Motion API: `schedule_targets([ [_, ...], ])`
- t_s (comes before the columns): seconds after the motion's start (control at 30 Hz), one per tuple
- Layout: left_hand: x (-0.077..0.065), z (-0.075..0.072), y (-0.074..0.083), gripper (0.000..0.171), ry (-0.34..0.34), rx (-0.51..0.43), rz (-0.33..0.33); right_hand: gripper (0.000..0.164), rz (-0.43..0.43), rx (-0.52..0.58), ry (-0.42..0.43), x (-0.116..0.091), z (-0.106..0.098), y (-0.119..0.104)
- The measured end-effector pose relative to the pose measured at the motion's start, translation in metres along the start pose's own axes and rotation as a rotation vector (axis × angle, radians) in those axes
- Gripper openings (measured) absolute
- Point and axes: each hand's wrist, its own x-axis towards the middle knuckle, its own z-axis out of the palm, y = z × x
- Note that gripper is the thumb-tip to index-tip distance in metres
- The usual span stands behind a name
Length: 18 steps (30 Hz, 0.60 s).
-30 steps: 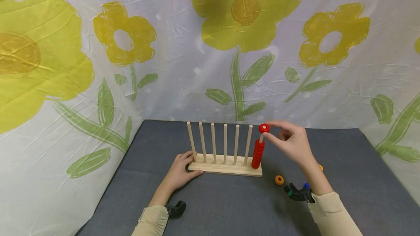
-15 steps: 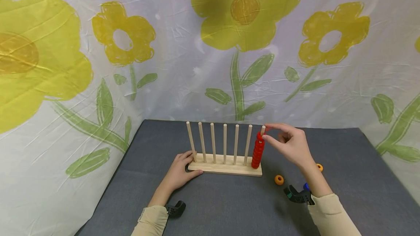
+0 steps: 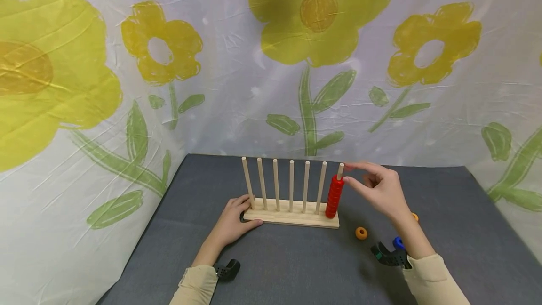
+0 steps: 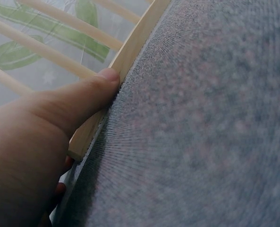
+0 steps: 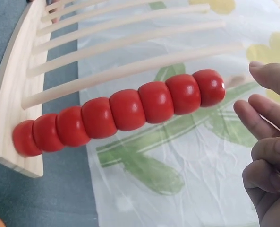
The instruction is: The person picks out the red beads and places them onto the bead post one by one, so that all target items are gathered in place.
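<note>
A wooden peg rack with a row of upright pegs stands on the dark cloth. Its rightmost peg carries a stack of several red beads, pressed one against another, with the bare peg tip above them. My left hand grips the left end of the base, thumb along the front edge; its other fingers are mostly hidden in the left wrist view. Beside the top of the red stack is my right hand, thumb and index finger apart. In the right wrist view its fingertips hold nothing and stand clear of the beads.
An orange bead lies right of the rack. Close to the right wrist are a blue bead and another orange bead, partly hidden by the arm. A flower-printed curtain hangs behind the table.
The top red bead has slid down the rightmost peg onto the stack. My right hand has let go of it and moved slightly right. The left hand has stayed in place.
</note>
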Motion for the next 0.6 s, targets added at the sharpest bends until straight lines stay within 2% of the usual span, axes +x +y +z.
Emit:
schedule_targets([
  [0.13, 0.000, -0.001, 0.001, 0.077, -0.004, -0.003, 0.004, 0.029, 0.030, -0.005, -0.012, -0.006, -0.006, -0.011],
  [0.3, 0.002, -0.002, 0.001, 0.077, 0.005, 0.000, 0.008, 0.032, 0.048, -0.062, -0.035, -0.018, -0.014, 0.013],
  [0.43, -0.001, 0.001, -0.001, 0.077, 0.000, 0.012, 0.001, 0.031, 0.067, -0.103, -0.062, -0.034, -0.029, 0.031],
  [0.6, -0.003, 0.000, -0.003, 0.077, -0.003, -0.001, -0.002, 0.025, 0.181, -0.244, -0.073, -0.057, -0.053, 0.050],
])
